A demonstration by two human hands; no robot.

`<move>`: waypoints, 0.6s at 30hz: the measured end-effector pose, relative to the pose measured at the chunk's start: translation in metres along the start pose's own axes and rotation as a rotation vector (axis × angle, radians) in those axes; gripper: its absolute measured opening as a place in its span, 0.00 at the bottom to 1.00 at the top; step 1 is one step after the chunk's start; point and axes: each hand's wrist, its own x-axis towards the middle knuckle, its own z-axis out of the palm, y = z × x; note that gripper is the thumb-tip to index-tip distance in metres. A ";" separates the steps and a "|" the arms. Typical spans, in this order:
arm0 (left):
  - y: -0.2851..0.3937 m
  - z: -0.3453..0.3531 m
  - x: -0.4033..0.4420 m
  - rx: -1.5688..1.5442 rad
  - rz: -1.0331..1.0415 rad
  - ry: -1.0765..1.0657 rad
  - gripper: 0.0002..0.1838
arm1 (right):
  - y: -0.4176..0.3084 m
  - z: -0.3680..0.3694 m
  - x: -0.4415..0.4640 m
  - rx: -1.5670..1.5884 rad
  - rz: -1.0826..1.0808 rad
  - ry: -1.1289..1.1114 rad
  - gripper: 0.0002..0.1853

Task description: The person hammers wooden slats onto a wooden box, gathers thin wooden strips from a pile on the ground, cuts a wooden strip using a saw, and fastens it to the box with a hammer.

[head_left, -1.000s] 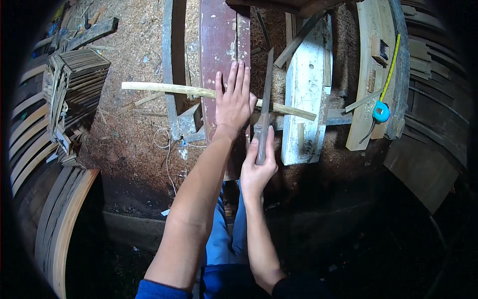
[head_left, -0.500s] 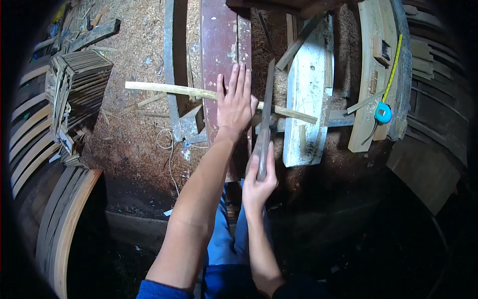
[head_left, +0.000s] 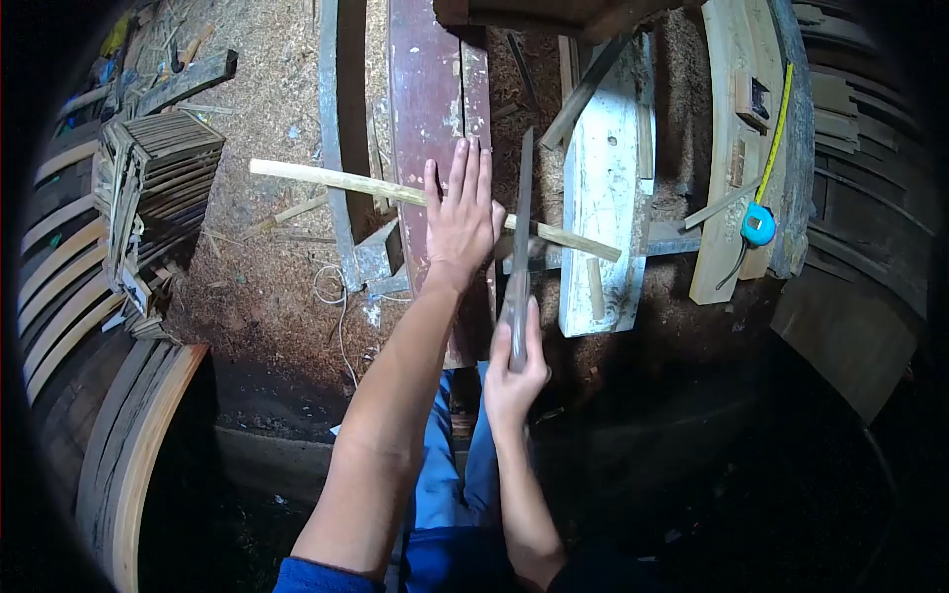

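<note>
A thin, slightly curved wooden strip (head_left: 341, 180) lies crosswise over a dark red board (head_left: 415, 89). My left hand (head_left: 463, 219) presses on the strip, its fingers stretched forward on the board and its thumb at the right side. My right hand (head_left: 518, 368) is wrapped round the handle of a long, narrow saw-like tool (head_left: 524, 212). The blade points away from me and crosses the strip just right of my left hand. Blade teeth are too small to make out. The strip's right end rests over a pale, whitish beam (head_left: 605, 178).
A teal tape measure (head_left: 758, 224) with its yellow tape out lies on light planks (head_left: 727, 198) at right. Bundled slats (head_left: 178, 168) stand at left, near curved wooden pieces (head_left: 148, 455). Sawdust covers the ground, and a white cord (head_left: 342, 331) lies left of my forearm.
My right hand and the tool have moved back toward my body, the blade still across the strip. My left hand keeps its hold on the strip. The view has shifted slightly.
</note>
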 end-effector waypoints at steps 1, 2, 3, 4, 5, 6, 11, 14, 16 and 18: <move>-0.003 0.000 0.000 0.003 -0.002 -0.004 0.38 | 0.001 0.003 -0.001 0.001 0.004 -0.004 0.25; -0.003 0.002 0.001 0.023 -0.005 0.013 0.38 | 0.003 0.005 0.000 0.020 0.018 0.014 0.25; 0.000 0.003 -0.001 0.036 0.001 0.029 0.38 | 0.003 0.007 0.004 0.033 0.033 0.041 0.25; 0.000 0.005 0.001 0.042 -0.004 0.034 0.38 | -0.004 0.015 0.022 0.007 -0.008 0.049 0.25; 0.001 0.005 0.000 0.042 -0.009 0.035 0.38 | -0.002 0.022 0.034 0.058 0.099 0.024 0.25; 0.002 0.004 -0.004 0.023 -0.011 0.029 0.38 | -0.003 0.019 0.028 0.027 0.091 0.015 0.25; 0.001 -0.001 0.000 0.003 -0.006 0.023 0.38 | -0.001 0.001 -0.013 0.030 0.036 0.035 0.26; 0.002 0.002 0.003 0.090 -0.004 0.012 0.38 | -0.005 0.024 0.033 0.105 0.160 0.011 0.26; 0.001 0.000 0.001 0.065 -0.009 0.000 0.38 | 0.002 0.016 0.015 0.169 0.181 0.014 0.26; 0.001 -0.001 0.002 0.065 -0.003 -0.001 0.38 | -0.001 0.001 0.000 0.050 0.065 0.007 0.26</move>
